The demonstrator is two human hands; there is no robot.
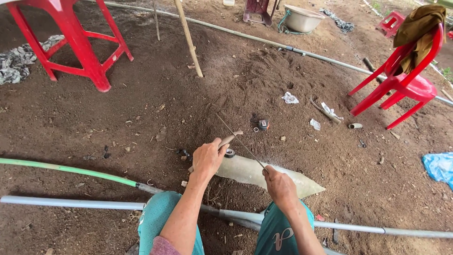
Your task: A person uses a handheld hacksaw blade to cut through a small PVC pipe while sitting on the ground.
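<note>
On bare soil between our knees: our left hand closed round short pale pipe piece; our right hand pinched shut on one thin blade, which crosses pipe piece just beyond left fingers. We count three red plastic chairs, two long grey pipes, one basin, contents unclear.

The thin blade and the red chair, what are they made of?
The blade, held by the right hand, looks like thin metal: narrow, straight, dull grey. The left hand holds a short brownish piece, maybe wood or pipe; I cannot tell which. The chair looks like moulded plastic: glossy, one even red.
</note>
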